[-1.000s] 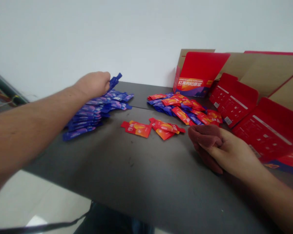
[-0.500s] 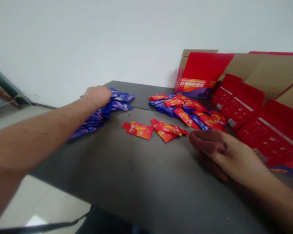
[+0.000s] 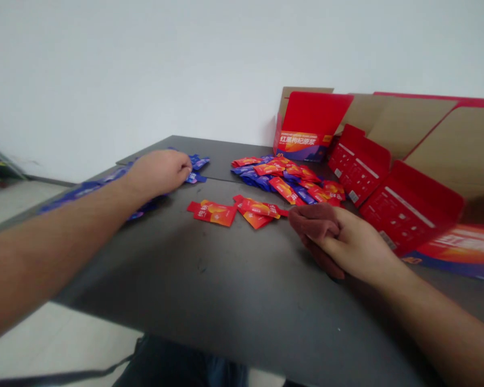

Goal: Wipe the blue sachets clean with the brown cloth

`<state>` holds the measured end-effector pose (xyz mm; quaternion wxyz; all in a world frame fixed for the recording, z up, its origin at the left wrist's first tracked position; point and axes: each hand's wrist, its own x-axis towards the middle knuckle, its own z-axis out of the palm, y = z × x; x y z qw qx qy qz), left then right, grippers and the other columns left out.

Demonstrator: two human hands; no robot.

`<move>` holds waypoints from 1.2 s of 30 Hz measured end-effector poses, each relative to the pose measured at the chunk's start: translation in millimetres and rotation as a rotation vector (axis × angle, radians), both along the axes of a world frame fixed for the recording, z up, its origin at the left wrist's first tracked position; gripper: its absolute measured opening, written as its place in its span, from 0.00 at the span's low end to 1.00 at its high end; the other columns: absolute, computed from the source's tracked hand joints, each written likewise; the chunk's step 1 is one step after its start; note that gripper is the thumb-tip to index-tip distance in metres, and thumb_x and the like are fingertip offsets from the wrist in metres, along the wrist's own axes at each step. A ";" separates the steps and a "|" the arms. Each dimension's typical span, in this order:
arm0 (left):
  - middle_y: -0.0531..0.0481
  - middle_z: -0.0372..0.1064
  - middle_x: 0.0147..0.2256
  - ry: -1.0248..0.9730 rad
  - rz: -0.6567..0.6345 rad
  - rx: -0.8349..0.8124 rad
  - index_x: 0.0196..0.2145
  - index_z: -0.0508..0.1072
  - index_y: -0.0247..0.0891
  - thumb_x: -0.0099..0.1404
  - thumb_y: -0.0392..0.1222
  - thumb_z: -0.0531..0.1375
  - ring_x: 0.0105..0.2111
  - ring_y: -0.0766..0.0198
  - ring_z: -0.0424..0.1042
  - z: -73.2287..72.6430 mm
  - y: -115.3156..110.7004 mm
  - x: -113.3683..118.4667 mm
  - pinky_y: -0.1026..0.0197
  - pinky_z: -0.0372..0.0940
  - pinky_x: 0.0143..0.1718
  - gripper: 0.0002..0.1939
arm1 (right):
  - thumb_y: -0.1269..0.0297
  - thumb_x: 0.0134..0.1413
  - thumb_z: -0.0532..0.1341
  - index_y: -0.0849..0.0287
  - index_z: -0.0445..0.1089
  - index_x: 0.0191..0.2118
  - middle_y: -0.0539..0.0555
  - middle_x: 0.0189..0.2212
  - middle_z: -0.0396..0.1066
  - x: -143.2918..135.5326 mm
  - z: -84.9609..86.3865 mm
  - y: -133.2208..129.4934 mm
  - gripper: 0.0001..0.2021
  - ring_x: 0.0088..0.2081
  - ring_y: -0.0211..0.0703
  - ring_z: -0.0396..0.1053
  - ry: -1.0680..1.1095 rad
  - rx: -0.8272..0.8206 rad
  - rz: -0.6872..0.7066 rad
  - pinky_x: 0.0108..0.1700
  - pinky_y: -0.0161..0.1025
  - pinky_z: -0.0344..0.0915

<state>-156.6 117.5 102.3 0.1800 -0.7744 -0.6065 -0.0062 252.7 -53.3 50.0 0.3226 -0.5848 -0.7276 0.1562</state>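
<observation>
My left hand (image 3: 161, 171) is closed over the pile of blue sachets (image 3: 91, 188) on the left of the table; its fingertips are curled and I cannot make out what lies in them. In my right hand (image 3: 358, 242) a folded brown cloth (image 3: 315, 231) is gripped, low over the table. Just left of the cloth lie two overlapping red-orange sachets (image 3: 258, 210), and beside them a single red-orange sachet (image 3: 213, 212). Behind these is a mixed heap of red and blue sachets (image 3: 282, 177).
An open red carton (image 3: 302, 142) stands at the back against the wall. More open red cartons (image 3: 411, 207) line the right side, with their flaps raised. The grey table's front edge (image 3: 145, 336) runs close to my lap.
My head view has turned slightly right, so the cartons and sachets sit further left. My left hand has shifted right across the blue pile. The right hand keeps hold of the cloth.
</observation>
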 end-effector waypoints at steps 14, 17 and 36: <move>0.34 0.73 0.68 -0.191 -0.326 -0.095 0.70 0.72 0.35 0.69 0.50 0.61 0.68 0.46 0.73 -60.4 74.0 104.1 0.50 0.66 0.70 0.34 | 0.70 0.59 0.65 0.48 0.83 0.58 0.51 0.50 0.86 1.4 -2.7 2.4 0.23 0.48 0.51 0.84 -0.119 0.080 0.006 0.48 0.42 0.78; 0.37 0.69 0.72 -0.179 -0.429 -0.192 0.73 0.69 0.36 0.65 0.60 0.66 0.72 0.47 0.68 -70.1 93.3 114.8 0.53 0.62 0.74 0.45 | 0.70 0.58 0.65 0.49 0.83 0.57 0.53 0.48 0.86 1.3 -3.3 2.0 0.23 0.47 0.52 0.84 -0.128 0.080 0.006 0.48 0.43 0.77; 0.40 0.68 0.73 -0.255 -0.416 -0.404 0.73 0.70 0.42 0.71 0.78 0.50 0.71 0.47 0.69 -69.4 128.9 170.6 0.51 0.63 0.72 0.48 | 0.64 0.56 0.66 0.51 0.78 0.43 0.56 0.44 0.83 0.5 -5.7 3.0 0.09 0.46 0.55 0.81 -0.096 -0.004 -0.006 0.47 0.48 0.73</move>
